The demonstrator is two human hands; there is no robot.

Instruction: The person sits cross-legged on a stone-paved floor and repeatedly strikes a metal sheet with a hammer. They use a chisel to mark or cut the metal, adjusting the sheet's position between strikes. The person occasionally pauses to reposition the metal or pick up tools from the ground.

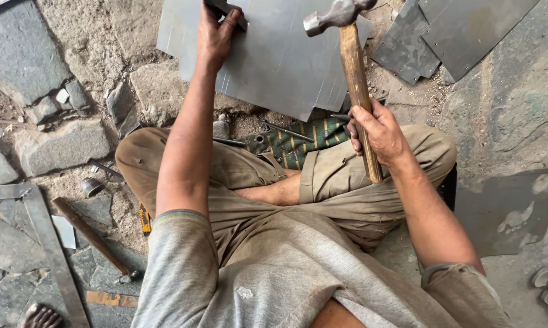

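A hammer with a worn wooden handle and a grey steel head (354, 67) is gripped by the right hand (376, 130), the fingers being closed around the lower part of the handle. The hammer is held upright, its head raised above the near right corner of a large flat sheet of grey metal (274, 54), which is laid on the stony ground (98, 42). The left hand (216, 33) is placed on the upper left part of that sheet, with the fingers closed on a small dark flat metal piece (228, 9) that is pressed against the sheet; only part of this piece is seen at the top edge of the view.

The person is seated cross-legged just below the sheet, in khaki trousers (322, 182) and a grey shirt. A folded green cloth with yellow stripes (298, 143) is seen between the sheet's near edge and the knees, and thin dark metal rods (286, 130) are laid just beside it.

To the right of the sheet, further grey metal offcuts (456, 30) are stacked on the ground. To the lower left of the sheet, well apart from it, a second hammer with a dark wooden handle (91, 234) is laid on the stones, with a long flat steel strip (49, 249) beside it and a small metal cup-shaped piece (91, 186) above it. Bare toes of another foot (40, 316) are seen at the lower left corner of the view.
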